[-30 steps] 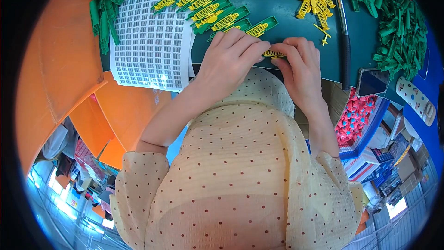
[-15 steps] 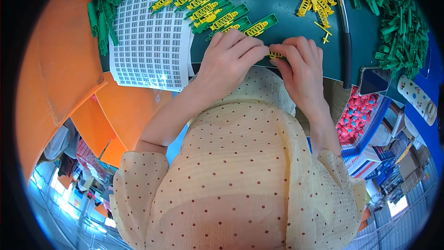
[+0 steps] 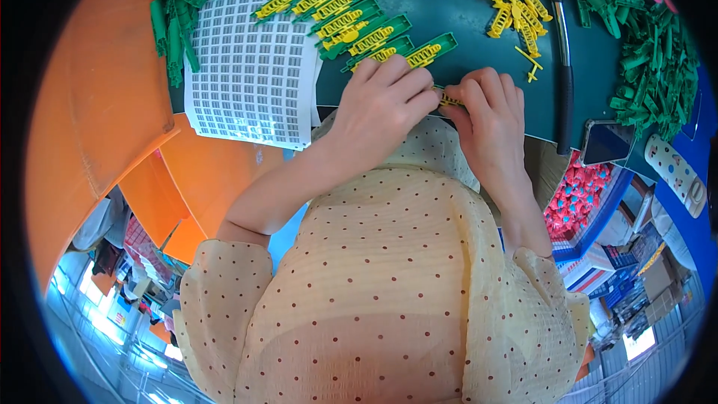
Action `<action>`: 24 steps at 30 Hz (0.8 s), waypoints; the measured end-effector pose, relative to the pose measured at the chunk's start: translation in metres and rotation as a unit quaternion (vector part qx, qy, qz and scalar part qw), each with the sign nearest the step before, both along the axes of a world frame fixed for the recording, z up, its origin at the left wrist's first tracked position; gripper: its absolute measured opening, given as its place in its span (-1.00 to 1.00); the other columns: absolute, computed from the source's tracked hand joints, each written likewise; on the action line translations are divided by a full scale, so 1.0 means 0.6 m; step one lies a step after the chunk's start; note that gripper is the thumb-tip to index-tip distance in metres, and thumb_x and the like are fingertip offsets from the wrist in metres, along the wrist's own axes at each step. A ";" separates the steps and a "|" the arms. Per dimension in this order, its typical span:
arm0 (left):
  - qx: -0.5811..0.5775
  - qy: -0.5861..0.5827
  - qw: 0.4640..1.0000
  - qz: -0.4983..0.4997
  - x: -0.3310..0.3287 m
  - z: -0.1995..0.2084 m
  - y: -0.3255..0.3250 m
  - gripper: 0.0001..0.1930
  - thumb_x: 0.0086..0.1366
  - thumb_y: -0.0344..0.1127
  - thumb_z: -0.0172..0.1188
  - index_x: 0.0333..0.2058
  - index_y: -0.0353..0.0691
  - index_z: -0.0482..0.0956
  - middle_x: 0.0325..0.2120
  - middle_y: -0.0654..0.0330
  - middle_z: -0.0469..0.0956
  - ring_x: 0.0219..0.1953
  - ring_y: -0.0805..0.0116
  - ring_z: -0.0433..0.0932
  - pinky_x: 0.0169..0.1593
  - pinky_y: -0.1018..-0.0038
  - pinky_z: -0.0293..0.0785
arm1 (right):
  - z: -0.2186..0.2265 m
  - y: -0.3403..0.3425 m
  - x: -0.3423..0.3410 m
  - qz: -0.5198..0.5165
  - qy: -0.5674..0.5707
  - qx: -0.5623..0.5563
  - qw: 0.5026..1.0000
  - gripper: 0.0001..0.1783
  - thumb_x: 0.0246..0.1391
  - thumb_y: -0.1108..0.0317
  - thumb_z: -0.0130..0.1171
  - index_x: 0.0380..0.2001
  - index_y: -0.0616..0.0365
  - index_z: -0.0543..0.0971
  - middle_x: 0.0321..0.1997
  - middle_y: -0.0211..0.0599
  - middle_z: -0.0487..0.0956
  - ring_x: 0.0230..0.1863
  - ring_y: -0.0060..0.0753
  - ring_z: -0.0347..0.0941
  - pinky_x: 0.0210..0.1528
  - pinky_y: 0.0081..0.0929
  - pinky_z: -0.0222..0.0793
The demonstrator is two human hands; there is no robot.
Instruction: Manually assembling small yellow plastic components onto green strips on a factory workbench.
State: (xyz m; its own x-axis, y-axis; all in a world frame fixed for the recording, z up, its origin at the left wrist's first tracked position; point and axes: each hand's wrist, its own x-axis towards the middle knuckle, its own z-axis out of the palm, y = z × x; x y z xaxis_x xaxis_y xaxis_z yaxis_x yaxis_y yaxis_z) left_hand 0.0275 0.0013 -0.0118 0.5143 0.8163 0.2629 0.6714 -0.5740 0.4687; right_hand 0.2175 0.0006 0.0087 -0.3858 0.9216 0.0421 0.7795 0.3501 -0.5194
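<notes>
yellow slatted piece (image 3: 451, 99) — right of centre in the upper half of the frame, pinched between the curled fingertips of left hand (image 3: 383, 108) and right hand (image 3: 491, 116), mostly hidden by them. judged to be at a step of working the small part by hand; likely to call next for a steady two-handed pinch. just above, green shells (image 3: 448, 42) holding similar yellow pieces (image 3: 424, 55). at upper left, sheet of printed labels (image 3: 250, 67) — too tiny to read, without legible brand.
</notes>
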 end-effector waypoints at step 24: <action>0.222 0.063 0.909 0.346 -0.246 0.002 0.152 -0.79 0.13 -0.36 0.39 -0.22 -0.08 0.67 -0.28 0.31 0.60 -0.20 0.20 0.52 -0.14 0.32 0.37 | -0.028 0.020 -0.006 0.019 0.111 0.089 0.990 -0.68 -0.05 0.54 0.39 -0.18 0.08 0.61 -0.09 -0.32 0.53 -0.02 -0.15 0.38 0.03 -0.29 0.30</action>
State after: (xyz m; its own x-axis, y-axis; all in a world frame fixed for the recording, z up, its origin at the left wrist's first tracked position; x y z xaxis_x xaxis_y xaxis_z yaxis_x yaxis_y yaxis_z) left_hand -0.1203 0.0926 -0.0103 -0.0338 0.7839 0.6200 0.9760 -0.1075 0.1892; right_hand 0.2139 0.0125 -0.0079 -0.3838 0.8767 0.2901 0.6376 0.4788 -0.6035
